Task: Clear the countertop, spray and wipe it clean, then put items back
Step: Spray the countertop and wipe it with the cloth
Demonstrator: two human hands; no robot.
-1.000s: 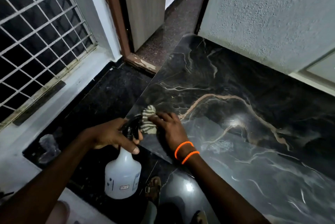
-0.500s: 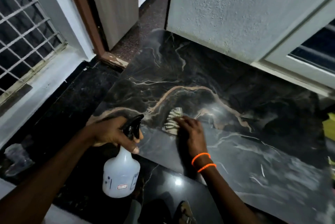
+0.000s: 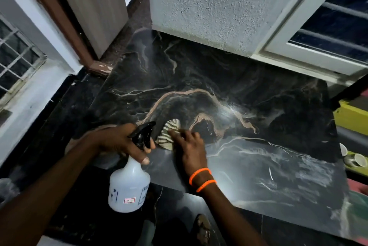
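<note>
Marble surface: black polished marble countertop [image 3: 249,106] with tan and white veins; glossy, with whitish streaks to the right of the wiping hand.
Left hand: left hand [image 3: 117,142] wrapped around the black trigger head of a translucent white plastic spray bottle [image 3: 129,188]; fingers closed on the neck, index finger down over the front.
Bottle position: body hangs below the left grip, off the near-left edge of the countertop; small red-bordered label on its front.
Right hand: right hand [image 3: 191,150] pressed palm-down, fingers spread flat on a striped beige-and-dark cloth [image 3: 169,134]; not clenched.
Cloth position: on the marble, bunched under and ahead of the right fingertips, just right of the spray nozzle.
Wrist: two orange bead bracelets [image 3: 201,179] behind the right hand.
Far right of the grip: white paper cups [image 3: 356,159], beyond the countertop's right edge.
</note>
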